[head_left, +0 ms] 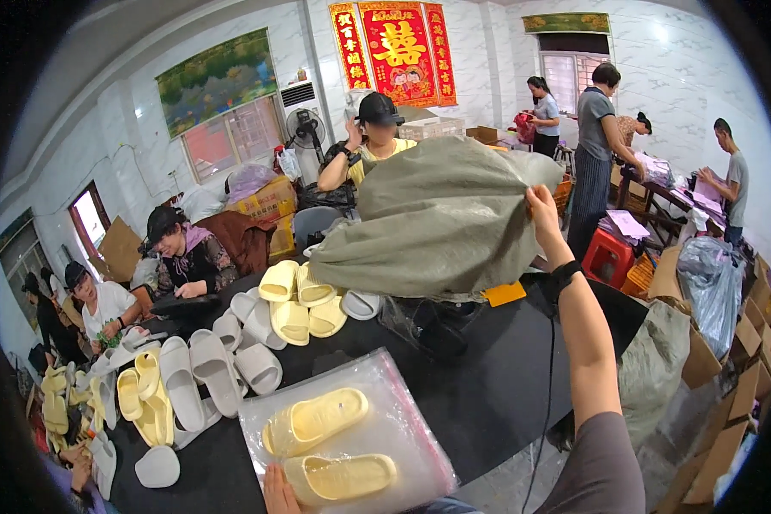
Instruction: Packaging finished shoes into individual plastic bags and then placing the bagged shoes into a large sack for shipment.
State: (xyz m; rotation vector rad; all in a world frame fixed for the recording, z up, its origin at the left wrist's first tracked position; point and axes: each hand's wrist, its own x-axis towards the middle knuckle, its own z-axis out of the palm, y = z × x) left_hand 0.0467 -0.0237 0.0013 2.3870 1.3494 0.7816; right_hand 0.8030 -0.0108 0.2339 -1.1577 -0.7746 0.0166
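Observation:
My right hand (541,210) is raised and pinches the edge of a large grey-green woven sack (437,223), which bulges above the far side of the table. In the lower middle lies a transparent plastic bag (403,420) with a pink strip along one edge. A pair of yellow slippers, one slipper (317,420) beyond the other (343,476), shows through its film. My left hand (279,492) rests with fingers stretched out on the bag's near left edge, beside the nearer slipper's end. Its lower part is cut off by the frame.
Yellow slides (300,304) and grey slides (218,368) cover the left of the black table (505,385). A dark cable (546,385) hangs near my right arm. Cardboard boxes (702,360) and a red stool (608,257) stand at right. Several people work around the room, one person (377,137) behind the sack.

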